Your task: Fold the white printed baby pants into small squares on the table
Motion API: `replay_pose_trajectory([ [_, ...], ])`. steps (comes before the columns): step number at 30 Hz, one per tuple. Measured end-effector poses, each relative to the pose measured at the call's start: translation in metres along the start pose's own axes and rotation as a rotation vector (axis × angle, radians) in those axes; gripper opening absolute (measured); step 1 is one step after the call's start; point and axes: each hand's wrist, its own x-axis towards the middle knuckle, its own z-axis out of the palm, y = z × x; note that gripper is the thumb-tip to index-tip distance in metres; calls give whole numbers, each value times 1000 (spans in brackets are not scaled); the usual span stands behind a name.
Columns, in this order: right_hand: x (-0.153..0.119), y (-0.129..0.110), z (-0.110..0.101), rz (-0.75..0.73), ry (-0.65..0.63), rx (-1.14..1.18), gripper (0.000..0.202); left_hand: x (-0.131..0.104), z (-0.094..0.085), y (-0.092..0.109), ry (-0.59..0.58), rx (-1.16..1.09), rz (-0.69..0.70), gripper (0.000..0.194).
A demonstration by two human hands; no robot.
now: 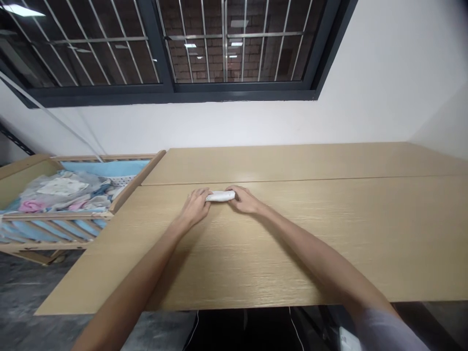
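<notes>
A small white oblong thing [221,196], rounded along its edges, is held just above or on the wooden tabletop [234,253]. It looks like a folded or rolled soft item, but I cannot make out its exact kind. My left hand [197,204] grips its left end, fingers bent over it. At the right end, my right hand [244,199] pinches it between thumb and fingers. Both forearms reach forward across the table. The ends of the white thing are partly hidden by my fingers.
To the left stands a wooden crib [137,187] with blue lining, holding a heap of clothes and plastic bags [66,187]. Behind the table, a white wall [234,124] carries a barred window [241,90]. A seam runs across the tabletop beyond my hands.
</notes>
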Motion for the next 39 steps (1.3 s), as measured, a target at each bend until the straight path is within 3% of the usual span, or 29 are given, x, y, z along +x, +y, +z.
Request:
replay_pose_trajectory([
  [2,6,-12,-9,40,62,149,30,-3,-16,12,40,-10,-49,29],
  [4,8,-25,-23,70,107,301,35,-14,-33,28,40,-122,-138,31],
  [6,7,-36,-36,116,84,390,46,-29,-43,43,-4,-298,-268,50],
  [8,4,-42,-43,184,2,398,54,-44,-45,55,-51,-406,-386,70],
  [10,2,-42,-42,243,-83,353,55,-56,-38,61,-108,-391,-428,70],
  [15,2,-28,-16,282,-197,192,45,-68,-18,67,-287,-136,-415,48],
  [17,2,-26,-10,247,-190,104,39,-72,-18,75,-269,71,-398,41],
  [20,-4,-37,-11,91,-133,-59,33,-87,-19,92,-130,312,-270,40],
  [22,-13,-51,-14,-68,-134,-125,39,-101,-12,102,-36,342,-136,47],
  [24,-24,-64,-13,-215,-220,-133,46,-113,2,108,7,328,-37,57],
  [28,-45,-73,2,-379,-447,-56,50,-125,30,113,-12,354,-26,55],
  [33,-44,-48,5,-383,-503,-85,52,-124,33,117,-48,400,-82,54],
  [39,-21,-20,-6,-319,-461,-165,55,-123,27,119,-81,373,-113,58],
])
